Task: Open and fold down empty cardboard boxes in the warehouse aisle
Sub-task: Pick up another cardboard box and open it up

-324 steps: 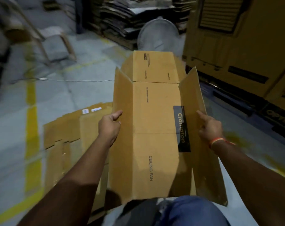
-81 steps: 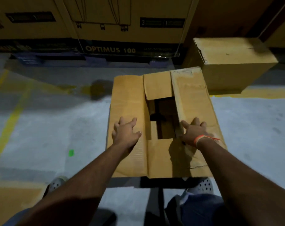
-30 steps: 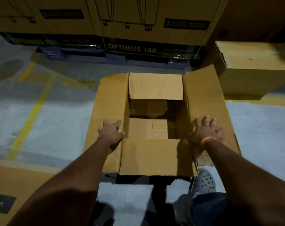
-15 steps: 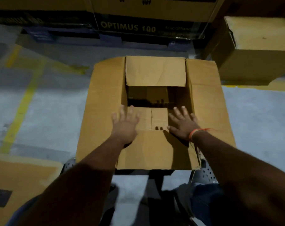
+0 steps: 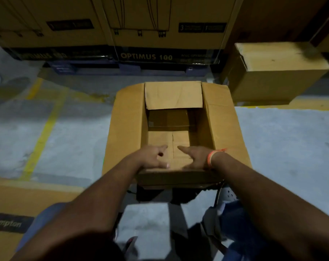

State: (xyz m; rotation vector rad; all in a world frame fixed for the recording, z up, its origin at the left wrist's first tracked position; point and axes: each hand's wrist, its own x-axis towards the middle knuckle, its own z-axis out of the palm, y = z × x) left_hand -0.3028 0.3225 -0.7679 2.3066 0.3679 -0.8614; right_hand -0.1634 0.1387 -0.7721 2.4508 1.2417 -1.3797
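Reaching into an open cardboard box [image 5: 127, 129] at the centre of the frame, both hands sit just inside its near edge, down over the bottom panels. The left hand [image 5: 152, 157] lies with fingers loosely extended toward the middle seam, holding nothing; the right hand [image 5: 194, 155], an orange wristband [image 5: 209, 158] at its wrist, points its straight fingers left toward the same seam. Side flaps are splayed outward and the far flap [image 5: 173, 97] tilts over the opening. A closed carton [image 5: 276, 72] stands at upper right, beside stacked "OPTIMUS 100" cartons [image 5: 146, 34] along the top. A flattened Crompton box [image 5: 12, 204] lies at lower left on the grey floor [image 5: 284, 138].
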